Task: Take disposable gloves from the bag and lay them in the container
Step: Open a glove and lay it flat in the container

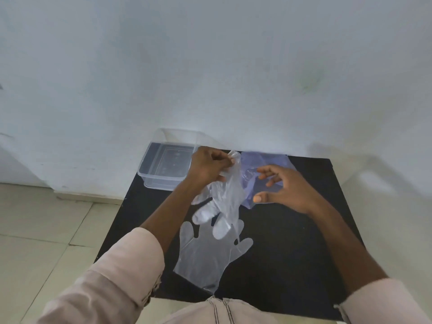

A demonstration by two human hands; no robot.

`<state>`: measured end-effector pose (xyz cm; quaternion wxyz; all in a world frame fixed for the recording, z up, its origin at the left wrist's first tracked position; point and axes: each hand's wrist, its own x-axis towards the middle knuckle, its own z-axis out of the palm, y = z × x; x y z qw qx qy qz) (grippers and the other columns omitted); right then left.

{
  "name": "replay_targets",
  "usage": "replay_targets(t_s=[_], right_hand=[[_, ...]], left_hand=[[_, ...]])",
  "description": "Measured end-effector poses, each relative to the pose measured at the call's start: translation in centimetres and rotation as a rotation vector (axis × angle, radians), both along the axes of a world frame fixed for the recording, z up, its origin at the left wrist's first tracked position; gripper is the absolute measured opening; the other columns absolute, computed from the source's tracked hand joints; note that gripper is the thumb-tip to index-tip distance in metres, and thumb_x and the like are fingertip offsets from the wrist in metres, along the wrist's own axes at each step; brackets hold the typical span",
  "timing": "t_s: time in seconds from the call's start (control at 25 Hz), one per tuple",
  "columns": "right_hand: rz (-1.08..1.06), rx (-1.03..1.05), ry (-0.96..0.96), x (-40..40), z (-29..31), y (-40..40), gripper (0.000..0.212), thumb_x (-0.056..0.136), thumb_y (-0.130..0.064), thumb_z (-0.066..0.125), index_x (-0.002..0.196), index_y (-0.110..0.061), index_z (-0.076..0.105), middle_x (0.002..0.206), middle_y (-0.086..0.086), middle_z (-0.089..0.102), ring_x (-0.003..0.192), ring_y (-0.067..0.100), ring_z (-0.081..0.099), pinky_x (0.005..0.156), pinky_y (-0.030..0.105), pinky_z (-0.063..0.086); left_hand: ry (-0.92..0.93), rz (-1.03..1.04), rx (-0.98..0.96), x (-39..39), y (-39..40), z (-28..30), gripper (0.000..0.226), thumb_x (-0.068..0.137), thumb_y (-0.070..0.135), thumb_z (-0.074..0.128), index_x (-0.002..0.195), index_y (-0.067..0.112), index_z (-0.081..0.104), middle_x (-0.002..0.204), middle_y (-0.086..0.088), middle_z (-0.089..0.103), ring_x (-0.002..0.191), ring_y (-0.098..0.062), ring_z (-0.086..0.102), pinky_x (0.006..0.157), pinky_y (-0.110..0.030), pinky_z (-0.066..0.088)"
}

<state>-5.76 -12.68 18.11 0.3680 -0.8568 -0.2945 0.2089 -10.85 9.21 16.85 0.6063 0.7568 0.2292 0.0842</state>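
Observation:
My left hand pinches the cuff of a clear disposable glove, which hangs down over the black table with its fingers pointing toward me. A second clear glove lies flat on the table near the front edge. The bluish plastic bag lies at the back of the table, partly under my right hand, which hovers open with spread fingers and holds nothing. The clear plastic container stands at the table's back left corner, just left of my left hand.
The black table stands against a white wall. The container's clear lid leans on the wall behind it. A tiled floor lies to the left. My pale sleeves fill the lower corners.

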Motion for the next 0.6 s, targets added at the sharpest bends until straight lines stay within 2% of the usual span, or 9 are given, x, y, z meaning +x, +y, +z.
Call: replay_targets(t_s=[0.12, 0.24, 0.32, 0.4, 0.44, 0.52, 0.6], right_hand=[[-0.113, 0.142, -0.076, -1.7, -1.4, 1.4, 0.074, 0.058, -0.054, 0.079, 0.121, -0.02, 0.06, 0.121, -0.002, 0.065, 0.103, 0.014, 0.062, 0.086, 0.03, 0.053], [-0.227, 0.178, -0.187, -2.5, -2.7, 3.1, 0.073, 0.06, -0.05, 0.084, 0.119, -0.016, 0.06, 0.118, 0.0, 0.066, 0.101, 0.017, 0.063, 0.087, 0.033, 0.054], [-0.279, 0.199, -0.186, -2.4, -3.4, 3.8, 0.065, 0.064, -0.049, 0.083, 0.116, -0.016, 0.062, 0.108, -0.004, 0.067, 0.092, 0.013, 0.064, 0.08, 0.026, 0.054], [-0.327, 0.272, -0.14, -2.2, -4.0, 4.3, 0.045, 0.071, -0.04, 0.08, 0.107, -0.016, 0.067, 0.094, -0.009, 0.067, 0.078, 0.004, 0.063, 0.068, 0.014, 0.049], [-0.352, 0.339, -0.104, -2.0, -4.3, 4.4, 0.031, 0.076, -0.033, 0.078, 0.1, -0.016, 0.07, 0.087, -0.008, 0.069, 0.072, 0.004, 0.064, 0.065, 0.014, 0.048], [-0.409, 0.462, -0.043, -1.6, -5.1, 4.4, 0.01, 0.083, -0.023, 0.073, 0.089, -0.015, 0.074, 0.077, -0.002, 0.072, 0.066, 0.013, 0.066, 0.065, 0.025, 0.051], [-0.473, 0.536, 0.027, -1.2, -5.7, 4.2, 0.006, 0.085, -0.019, 0.07, 0.084, -0.015, 0.075, 0.074, 0.003, 0.073, 0.066, 0.024, 0.068, 0.065, 0.036, 0.056]], left_hand=[[-0.015, 0.049, 0.034, 0.4, 0.4, -0.3, 0.011, 0.079, 0.014, 0.077, 0.082, 0.004, 0.077, 0.076, -0.012, 0.075, 0.068, -0.021, 0.074, 0.054, -0.027, 0.059], [-0.027, 0.096, 0.055, 0.5, 0.3, -0.2, 0.011, 0.08, 0.015, 0.076, 0.079, 0.004, 0.076, 0.076, -0.014, 0.076, 0.07, -0.025, 0.074, 0.052, -0.026, 0.058], [-0.03, 0.122, 0.064, 0.7, 0.0, 0.1, 0.012, 0.081, 0.015, 0.075, 0.08, 0.003, 0.076, 0.077, -0.015, 0.076, 0.071, -0.025, 0.074, 0.051, -0.025, 0.057], [-0.034, 0.138, 0.052, 0.7, 0.1, 0.2, 0.012, 0.081, 0.015, 0.075, 0.081, 0.003, 0.076, 0.077, -0.015, 0.076, 0.071, -0.026, 0.075, 0.05, -0.024, 0.057], [-0.033, 0.145, 0.039, 0.7, 0.1, 0.2, 0.012, 0.08, 0.014, 0.075, 0.081, 0.003, 0.076, 0.077, -0.015, 0.076, 0.072, -0.026, 0.075, 0.05, -0.024, 0.056], [-0.026, 0.159, 0.012, 0.5, 0.1, 0.2, 0.012, 0.08, 0.013, 0.075, 0.082, 0.001, 0.076, 0.079, -0.016, 0.076, 0.073, -0.027, 0.075, 0.05, -0.024, 0.056], [-0.03, 0.157, -0.017, 0.2, 0.1, 0.2, 0.012, 0.082, 0.013, 0.075, 0.084, 0.001, 0.075, 0.082, -0.018, 0.075, 0.073, -0.026, 0.074, 0.051, -0.023, 0.056]])
